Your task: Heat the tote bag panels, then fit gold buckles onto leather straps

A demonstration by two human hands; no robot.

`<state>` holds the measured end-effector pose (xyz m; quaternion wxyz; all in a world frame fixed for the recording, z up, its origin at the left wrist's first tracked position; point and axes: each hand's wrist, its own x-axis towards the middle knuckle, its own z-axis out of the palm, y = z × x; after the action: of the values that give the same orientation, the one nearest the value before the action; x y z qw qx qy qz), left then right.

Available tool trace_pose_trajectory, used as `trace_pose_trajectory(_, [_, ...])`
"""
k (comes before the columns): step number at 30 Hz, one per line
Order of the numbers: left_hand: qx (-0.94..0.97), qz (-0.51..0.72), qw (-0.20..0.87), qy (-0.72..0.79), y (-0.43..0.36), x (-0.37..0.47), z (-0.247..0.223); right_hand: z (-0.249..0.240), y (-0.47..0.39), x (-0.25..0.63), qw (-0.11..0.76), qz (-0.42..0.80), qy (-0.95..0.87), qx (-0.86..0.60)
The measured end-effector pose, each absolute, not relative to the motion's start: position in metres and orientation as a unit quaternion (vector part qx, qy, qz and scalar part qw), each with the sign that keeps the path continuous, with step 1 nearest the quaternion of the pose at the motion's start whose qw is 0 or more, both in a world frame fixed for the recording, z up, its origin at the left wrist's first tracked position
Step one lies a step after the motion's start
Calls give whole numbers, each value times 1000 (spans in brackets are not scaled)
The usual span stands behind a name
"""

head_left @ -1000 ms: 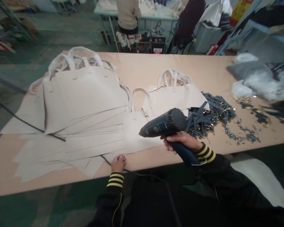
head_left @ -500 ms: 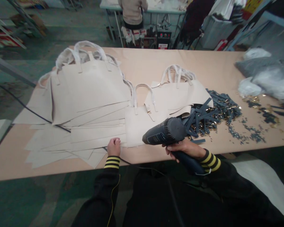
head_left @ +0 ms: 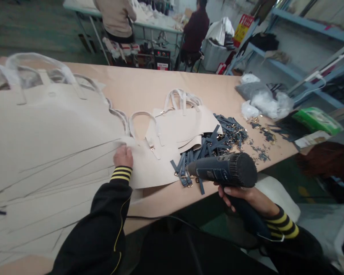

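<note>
My right hand (head_left: 243, 196) is wrapped round the handle of a dark heat gun (head_left: 215, 168), its nozzle pointing left over the near end of a heap of dark straps with gold buckles (head_left: 200, 149). My left hand (head_left: 123, 156) is closed on the right edge of a cream bag panel (head_left: 74, 126) in the left stack, lifting that corner slightly. Beside it lies another cream bag panel (head_left: 149, 172) with a loop handle and a small gold-buckled strap. Further back are more cream bag panels (head_left: 189, 122) with wrapped handles.
The tan table (head_left: 126, 86) runs across the view. Small dark bits (head_left: 259, 151) and plastic bags (head_left: 265, 101) are at its right end. A black cable (head_left: 160, 217) hangs along the near edge. Two people sit at a table (head_left: 145, 25) beyond.
My view has turned right. My left hand has moved from the near edge of the left stack farther up to a panel's corner. The heat gun has moved right, still in my right hand.
</note>
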<state>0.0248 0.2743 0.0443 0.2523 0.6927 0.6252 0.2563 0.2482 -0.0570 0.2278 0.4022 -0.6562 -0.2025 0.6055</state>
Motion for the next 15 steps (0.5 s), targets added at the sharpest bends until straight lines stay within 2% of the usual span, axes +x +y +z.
trace_pose_trajectory(4, [760,302,173,550,320,37,115,238,-57,248,461,600,-171,-631])
trace_pose_trajectory(8, [784,341,110,507,369,10,170,243,-46,245,487,632,-194,-571])
trace_pose_trajectory(11, [775,342,69,526,404,-26,178,229,-22,232,489,675,-221,-506])
trace_pose_trajectory(15, [743,291,23,603,439,-68,157,203,20,209,496,689,-225,-478])
